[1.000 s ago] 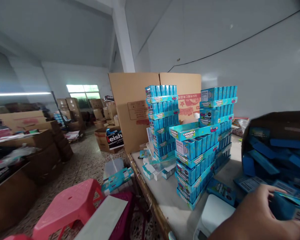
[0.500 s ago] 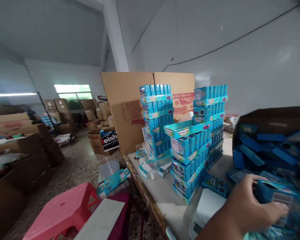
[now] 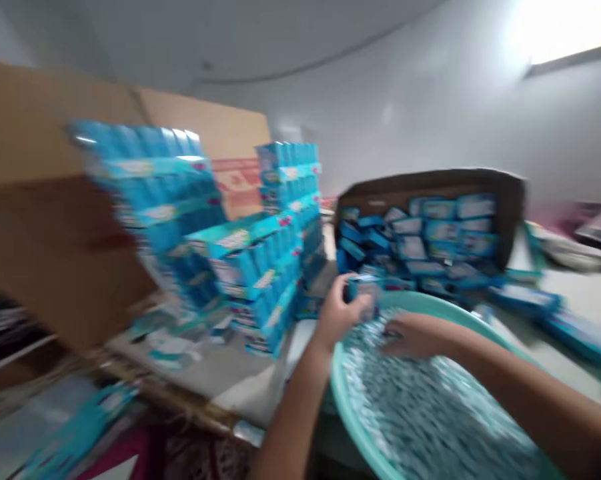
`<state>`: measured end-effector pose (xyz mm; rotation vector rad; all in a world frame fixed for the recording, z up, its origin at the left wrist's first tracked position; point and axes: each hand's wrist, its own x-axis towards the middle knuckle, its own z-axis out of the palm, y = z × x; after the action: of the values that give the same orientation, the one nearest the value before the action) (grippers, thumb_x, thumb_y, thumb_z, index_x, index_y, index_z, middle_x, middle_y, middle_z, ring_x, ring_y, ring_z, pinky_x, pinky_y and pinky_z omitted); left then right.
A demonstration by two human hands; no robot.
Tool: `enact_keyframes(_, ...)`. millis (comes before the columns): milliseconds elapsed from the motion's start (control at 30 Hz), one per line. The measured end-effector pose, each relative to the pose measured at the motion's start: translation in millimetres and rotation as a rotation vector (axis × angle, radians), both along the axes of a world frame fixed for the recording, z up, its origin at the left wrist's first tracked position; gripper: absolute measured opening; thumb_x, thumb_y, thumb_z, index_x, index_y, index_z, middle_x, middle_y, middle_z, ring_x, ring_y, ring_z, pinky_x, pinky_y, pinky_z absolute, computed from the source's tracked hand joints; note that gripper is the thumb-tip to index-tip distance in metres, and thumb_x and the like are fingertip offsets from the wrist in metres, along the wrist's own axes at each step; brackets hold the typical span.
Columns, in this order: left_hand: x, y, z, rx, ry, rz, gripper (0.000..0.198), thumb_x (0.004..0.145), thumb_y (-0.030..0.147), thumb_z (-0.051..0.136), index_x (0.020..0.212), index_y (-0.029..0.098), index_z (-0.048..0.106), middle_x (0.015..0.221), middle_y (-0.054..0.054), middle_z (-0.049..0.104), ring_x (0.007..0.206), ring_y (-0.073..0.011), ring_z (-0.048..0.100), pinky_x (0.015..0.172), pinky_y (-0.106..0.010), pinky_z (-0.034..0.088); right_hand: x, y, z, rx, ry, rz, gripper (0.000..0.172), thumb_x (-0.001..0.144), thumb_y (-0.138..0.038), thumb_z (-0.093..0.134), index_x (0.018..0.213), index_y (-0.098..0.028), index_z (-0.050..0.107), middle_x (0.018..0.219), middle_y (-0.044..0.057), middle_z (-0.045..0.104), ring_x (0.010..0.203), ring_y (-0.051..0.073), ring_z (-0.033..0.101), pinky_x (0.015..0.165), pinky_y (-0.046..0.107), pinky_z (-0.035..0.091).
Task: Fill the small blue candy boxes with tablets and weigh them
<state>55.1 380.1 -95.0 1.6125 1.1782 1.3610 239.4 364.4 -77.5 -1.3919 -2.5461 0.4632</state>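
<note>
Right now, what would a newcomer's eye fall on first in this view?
Probably the large turquoise basin at lower right, full of small pieces, with the right hand reaching in. Near the basin's rim, the left hand holds a small blue box. Tall stacks of blue boxes rise to the left, and behind the basin is an open brown carton.

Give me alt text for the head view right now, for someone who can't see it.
The left hand holds a small blue box by the edge of a turquoise basin, while the right hand reaches into the pale pieces inside. Beyond it, an open carton holds more blue boxes, with stacks of blue packs at picture left.
</note>
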Motion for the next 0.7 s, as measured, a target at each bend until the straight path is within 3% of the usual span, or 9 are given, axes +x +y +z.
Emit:
enact_keyframes(133, 10, 20, 2.8, -0.032, -0.045, 0.011, 0.052, 0.077, 0.034, 0.072, 0.125, 0.020, 0.057, 0.117, -0.008, 0.068, 0.107, -0.0233, 0.066, 0.099, -0.039, 0.052, 3, 9, 1.8, -0.255, -0.183, -0.053, 0.041, 0.073, -0.060, 0.072, 0.084, -0.020, 0.078, 0.089, 0.011, 0.075, 0.080, 0.027, 0.068, 0.069, 0.034, 0.046)
enact_keyframes(267, 26, 26, 18.0, 0.040, -0.045, -0.004, 0.055, 0.072, 0.035, 0.077, 0.123, 0.025, 0.059, 0.109, -0.005, 0.070, 0.098, -0.0238, 0.069, 0.086, -0.038, 0.059, 7, 5, -2.9, -0.413, -0.226, 0.003, 0.070, 0.080, -0.078, 0.053, 0.114, -0.020, 0.074, 0.114, 0.012, 0.073, 0.103, 0.031, 0.065, 0.081, 0.037, 0.046)
enact_keyframes(400, 30, 21, 21.7, -0.050, -0.095, -0.134, 0.057, 0.069, 0.032, 0.079, 0.121, 0.023, 0.059, 0.104, -0.005, 0.072, 0.097, -0.0245, 0.070, 0.081, -0.037, 0.061, 10, -11, 0.6, -0.485, -0.152, -0.006, 0.074, 0.085, -0.082, 0.040, 0.105, -0.020, 0.074, 0.104, 0.011, 0.074, 0.093, 0.028, 0.066, 0.074, 0.035, 0.045)
enact_keyframes(500, 22, 22, 11.5, -0.188, -0.015, -0.290, 0.058, 0.066, 0.029, 0.080, 0.120, 0.021, 0.060, 0.101, -0.005, 0.073, 0.098, -0.0258, 0.070, 0.081, -0.036, 0.060, 16, -25, 6.2, -0.448, -0.024, -0.007, 0.071, 0.090, -0.079, 0.035, 0.101, -0.019, 0.072, 0.098, 0.010, 0.073, 0.088, 0.026, 0.065, 0.075, 0.036, 0.046)
enact_keyframes(600, 15, 25, 1.6, -0.257, -0.008, -0.349, 0.059, 0.066, 0.031, 0.081, 0.120, 0.020, 0.060, 0.105, -0.006, 0.073, 0.098, -0.0263, 0.070, 0.080, -0.037, 0.060, 21, -45, 8.7, -0.312, -0.002, 0.005, 0.071, 0.089, -0.077, 0.041, 0.126, -0.021, 0.063, 0.122, 0.013, 0.066, 0.106, 0.030, 0.062, 0.090, 0.042, 0.047)
enact_keyframes(700, 13, 26, -1.2, -0.257, -0.015, -0.333, 0.059, 0.069, 0.034, 0.080, 0.123, 0.021, 0.059, 0.111, -0.008, 0.072, 0.101, -0.0276, 0.069, 0.081, -0.040, 0.060, 22, -62, 3.5, -0.188, -0.125, 0.023, 0.090, 0.079, -0.081, 0.054, 0.147, -0.023, 0.046, 0.142, 0.017, 0.053, 0.123, 0.039, 0.052, 0.103, 0.056, 0.041)
